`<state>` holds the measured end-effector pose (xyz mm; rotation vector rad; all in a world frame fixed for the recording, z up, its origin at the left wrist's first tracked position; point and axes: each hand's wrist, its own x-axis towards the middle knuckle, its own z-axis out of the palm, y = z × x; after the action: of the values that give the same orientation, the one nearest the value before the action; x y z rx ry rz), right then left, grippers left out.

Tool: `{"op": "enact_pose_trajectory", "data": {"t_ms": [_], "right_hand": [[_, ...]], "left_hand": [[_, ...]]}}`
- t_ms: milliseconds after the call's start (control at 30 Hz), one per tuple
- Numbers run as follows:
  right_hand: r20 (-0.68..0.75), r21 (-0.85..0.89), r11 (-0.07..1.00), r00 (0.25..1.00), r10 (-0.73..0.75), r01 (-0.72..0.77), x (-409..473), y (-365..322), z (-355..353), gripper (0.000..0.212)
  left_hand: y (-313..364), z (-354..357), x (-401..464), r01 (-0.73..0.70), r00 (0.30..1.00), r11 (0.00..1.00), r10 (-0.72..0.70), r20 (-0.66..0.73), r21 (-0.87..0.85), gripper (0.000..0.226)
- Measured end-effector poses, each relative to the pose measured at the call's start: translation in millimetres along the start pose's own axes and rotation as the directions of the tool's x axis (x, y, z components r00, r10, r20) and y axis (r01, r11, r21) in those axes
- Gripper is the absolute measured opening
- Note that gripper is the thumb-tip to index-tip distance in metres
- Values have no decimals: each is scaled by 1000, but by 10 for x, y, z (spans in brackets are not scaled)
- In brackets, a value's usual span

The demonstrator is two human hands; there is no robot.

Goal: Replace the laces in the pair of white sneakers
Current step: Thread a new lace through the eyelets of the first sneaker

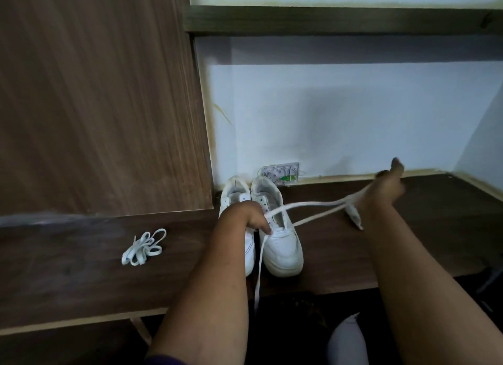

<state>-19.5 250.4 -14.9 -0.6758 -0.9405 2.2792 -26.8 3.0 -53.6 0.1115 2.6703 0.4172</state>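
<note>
Two white leather sneakers (283,245) stand on the dark wooden desk (81,269), the right hand (386,193) pulling the flat white lace (313,209) rightward, the left hand (253,215) gripping their tops; lacing looks unfinished, with the coiled white lace bundle (144,247) lying well left of them.

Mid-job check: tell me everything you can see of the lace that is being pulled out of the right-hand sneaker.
The lace is a flat, off-white cloth band. Two strands run taut from the eyelet area of the right-hand sneaker across to the right hand, which grips them raised over the wooden desk. Another length hangs from the shoe's front past the desk edge. The left hand rests on the shoe where the strands leave it. How far it remains threaded cannot be told.
</note>
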Motion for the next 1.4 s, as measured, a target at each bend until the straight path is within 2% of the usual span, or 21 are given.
{"op": "enact_pose_trajectory", "data": {"t_ms": [33, 67, 100, 167, 200, 233, 267, 333, 433, 533, 633, 700, 767, 933, 1033, 1100, 1167, 1233, 1300, 1333, 1400], "right_hand": [[-56, -192, 971, 986, -158, 144, 62, -30, -54, 37], [-26, -391, 884, 957, -289, 256, 135, -2, -106, 38], [65, -597, 735, 933, -354, 321, 192, 50, -155, 41], [359, -870, 244, 890, -281, 428, 168, 186, -191, 41], [509, -854, 32, 846, -158, 519, 136, 270, -190, 35], [643, -764, -78, 766, -12, 640, 103, 361, -155, 28], [733, -663, -86, 669, 126, 743, 33, 449, -115, 20], [781, -559, 42, 509, 361, 828, -163, 588, -33, 9], [781, -465, 101, 354, 515, 879, -344, 725, 74, 15], [713, -375, -70, 336, 615, 924, -417, 799, 104, 19], [711, -316, -179, 358, 605, 932, -482, 844, 66, 24], [749, -327, -134, 342, 567, 936, -497, 855, 27, 31], [748, -357, -80, 337, 571, 930, -495, 858, 10, 32], [665, -329, -160, 348, 661, 931, -501, 941, 65, 24], [643, -338, -158, 350, 682, 928, -462, 984, 57, 23], [631, -436, -62, 354, 690, 898, -416, 959, 15, 24], [572, -686, 171, 378, 728, 707, -364, 894, -39, 19], [452, -889, 367, 401, 797, 273, -304, 833, -109, 15], [390, -869, 480, 433, 813, -119, -232, 814, -176, 18], [376, -807, 536, 483, 791, -249, -203, 818, -195, 24], [343, -644, 667, 638, 690, -375, -203, 819, -166, 38]], "left_hand": [[-4, -6, 16, 17, 1000, 1000, -17, 16, -9, 41], [-4, -12, 32, 35, 999, 999, -35, 26, -19, 38], [5, -19, 34, 61, 998, 998, -59, 35, -31, 39], [29, -15, 46, 90, 993, 995, -85, 88, -47, 39], [43, 6, 46, 104, 985, 994, -98, 144, -37, 40], [65, 28, 43, 131, 971, 991, -123, 204, -27, 43], [72, 61, 63, 147, 960, 989, -136, 246, -27, 46], [77, 117, 96, 169, 952, 984, -149, 267, -52, 46], [86, 103, 43, 72, 986, 997, -67, 153, -30, 19], [109, 41, -74, 25, 998, 974, -11, 61, -227, 13], [171, -22, -165, -9, 999, 859, 28, 29, -511, 19], [228, -78, -219, -19, 997, 776, 63, 47, -630, 23], [261, -120, -237, 13, 997, 748, 42, 67, -663, 30], [124, 106, -63, 176, 967, 898, -234, -100, -404, 37], [103, 191, 29, 205, 962, 845, -266, -56, -495, 37], [132, 153, 11, 171, 969, 824, -239, -57, -540, 37], [132, 138, 28, 140, 970, 836, -223, -96, -530, 28], [112, 155, 48, 134, 970, 847, -218, -107, -514, 23], [104, 170, 45, 133, 970, 840, -220, -106, -526, 22], [100, 176, 54, 123, 970, 831, -217, -113, -542, 22], [104, 194, 54, 113, 969, 817, -216, -119, -565, 21]]}}
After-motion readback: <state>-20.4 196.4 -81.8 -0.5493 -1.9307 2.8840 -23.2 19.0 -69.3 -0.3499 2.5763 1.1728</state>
